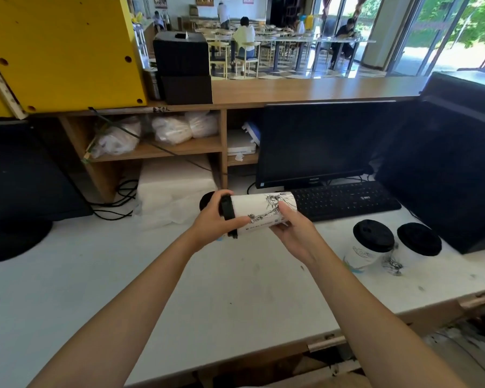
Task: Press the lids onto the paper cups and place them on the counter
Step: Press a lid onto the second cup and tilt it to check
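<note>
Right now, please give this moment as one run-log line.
step: capping | left hand: grips black lid | right hand: holds paper cup, sideways | counter: two lidded cups

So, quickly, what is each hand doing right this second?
Left hand: closed, gripping the black lid at one end of the cup.
Right hand: closed, holding the paper cup, which lies sideways between both hands.
</note>
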### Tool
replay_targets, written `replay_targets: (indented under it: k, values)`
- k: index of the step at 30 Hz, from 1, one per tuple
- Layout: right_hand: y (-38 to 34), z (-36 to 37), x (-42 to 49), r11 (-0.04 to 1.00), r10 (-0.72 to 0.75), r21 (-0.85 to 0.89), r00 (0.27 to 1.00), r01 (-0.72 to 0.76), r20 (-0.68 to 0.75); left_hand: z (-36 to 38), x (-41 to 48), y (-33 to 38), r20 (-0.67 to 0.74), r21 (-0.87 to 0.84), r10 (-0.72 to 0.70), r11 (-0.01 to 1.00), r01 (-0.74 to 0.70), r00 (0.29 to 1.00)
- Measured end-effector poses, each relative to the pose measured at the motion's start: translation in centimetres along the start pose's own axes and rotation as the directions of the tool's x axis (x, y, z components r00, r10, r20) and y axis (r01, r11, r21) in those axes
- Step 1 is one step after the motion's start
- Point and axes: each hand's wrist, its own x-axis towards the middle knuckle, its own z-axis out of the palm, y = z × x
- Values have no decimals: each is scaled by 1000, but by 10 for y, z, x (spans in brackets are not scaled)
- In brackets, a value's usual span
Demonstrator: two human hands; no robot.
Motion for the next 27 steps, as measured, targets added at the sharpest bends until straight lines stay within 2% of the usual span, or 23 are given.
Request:
replay_targets:
  k: [2, 5, 9, 14, 20, 27]
  values:
    - [-3, 1, 7, 998, 0, 68, 999, 2, -32, 9, 5, 2, -35, 49, 58, 997, -57, 998]
    - [-20, 7, 16, 998, -17, 66, 998, 21, -61, 11, 13, 5, 18, 77, 31, 997, -32, 999]
    - [-48, 21, 28, 997, -81, -20, 996, 80, -48, 5, 31, 14, 78, 192, -16, 981, 1, 997]
    - [-83, 47, 41, 961, -197, -210, 979, 180, -61, 13, 56, 31, 6, 224, 58, 973, -58, 998]
    - [-112, 68, 53, 778, -301, -580, 954, 243, -4, 14, 81, 35, -58, 334, 59, 942, -36, 997]
    - [-104, 82, 51, 566, -318, -791, 947, 232, 51, 28, 85, 23, -50, 318, 21, 948, -3, 999]
